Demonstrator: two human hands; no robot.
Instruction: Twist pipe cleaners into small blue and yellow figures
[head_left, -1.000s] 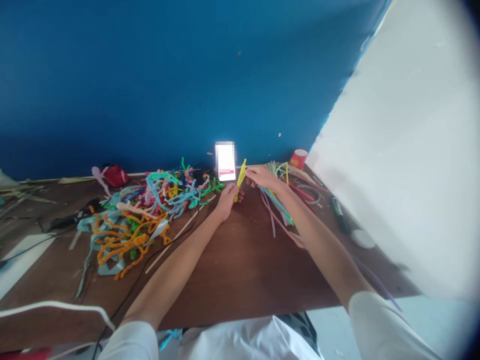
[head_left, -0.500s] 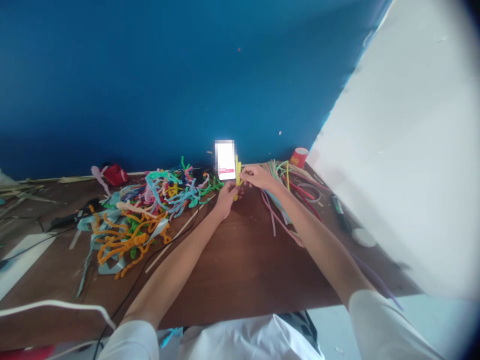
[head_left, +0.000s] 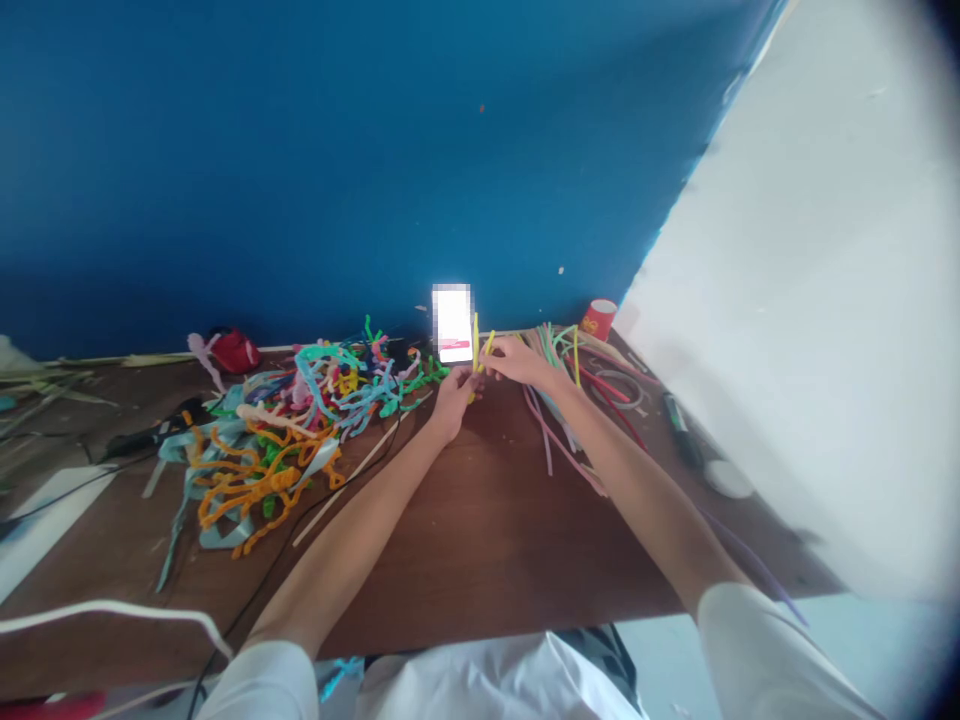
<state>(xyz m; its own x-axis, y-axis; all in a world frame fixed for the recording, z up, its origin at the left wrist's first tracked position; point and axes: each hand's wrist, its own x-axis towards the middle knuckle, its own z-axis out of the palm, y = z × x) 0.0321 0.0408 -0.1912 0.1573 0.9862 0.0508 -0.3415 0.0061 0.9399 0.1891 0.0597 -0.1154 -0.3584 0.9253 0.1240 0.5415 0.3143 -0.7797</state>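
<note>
Yellow pipe cleaners [head_left: 476,345] stand up between my two hands, at the middle of the table, with their upper ends spread apart. My left hand [head_left: 455,398] is closed round their lower part. Pinched at one yellow strand from the right side is my right hand [head_left: 511,360], its fingertips close to those of the left. Just behind the hands a lit phone [head_left: 453,325] leans upright near the wall, its screen blurred out. How the strands are joined inside the fingers is hidden.
Twisted pipe cleaners in many colours [head_left: 352,385], with an orange tangle [head_left: 255,480] in front, heap up at left. Loose straight pipe cleaners [head_left: 551,430] lie right of my hands. A red paper cup [head_left: 598,319] and a dark green bottle [head_left: 681,430] stand farther right. A black cable [head_left: 300,520] crosses the table.
One yellow strand's upper end has tilted to the right, away from the other, under my right hand. My left hand keeps its grip. The view has shifted slightly.
</note>
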